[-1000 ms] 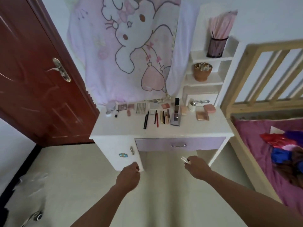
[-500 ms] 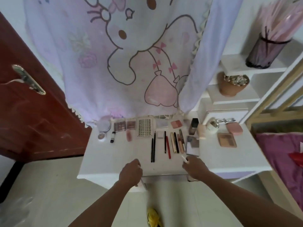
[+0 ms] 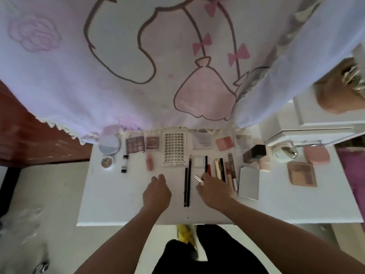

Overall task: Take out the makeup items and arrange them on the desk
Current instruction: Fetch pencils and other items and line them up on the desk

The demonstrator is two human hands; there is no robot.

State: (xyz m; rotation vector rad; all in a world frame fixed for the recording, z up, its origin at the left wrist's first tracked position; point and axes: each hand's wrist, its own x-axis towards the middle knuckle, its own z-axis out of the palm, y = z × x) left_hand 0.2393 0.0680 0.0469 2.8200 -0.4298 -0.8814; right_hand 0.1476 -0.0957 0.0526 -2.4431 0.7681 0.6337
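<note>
A person stands at a white bench (image 3: 118,204) where makeup is laid out in rows. The right hand (image 3: 214,191) hovers over the middle of the bench and pinches a small white and silver tube (image 3: 198,179), which sticks out on its far left side. Just left of it, two long black pencils (image 3: 187,184) lie side by side. The left hand (image 3: 157,191) hangs over the bench left of the pencils, fingers bent down; whether it holds anything cannot be told. A flat grey rectangular panel (image 3: 248,183) lies right of the right hand. A white tray of false lashes (image 3: 173,149) sits toward the far edge.
</note>
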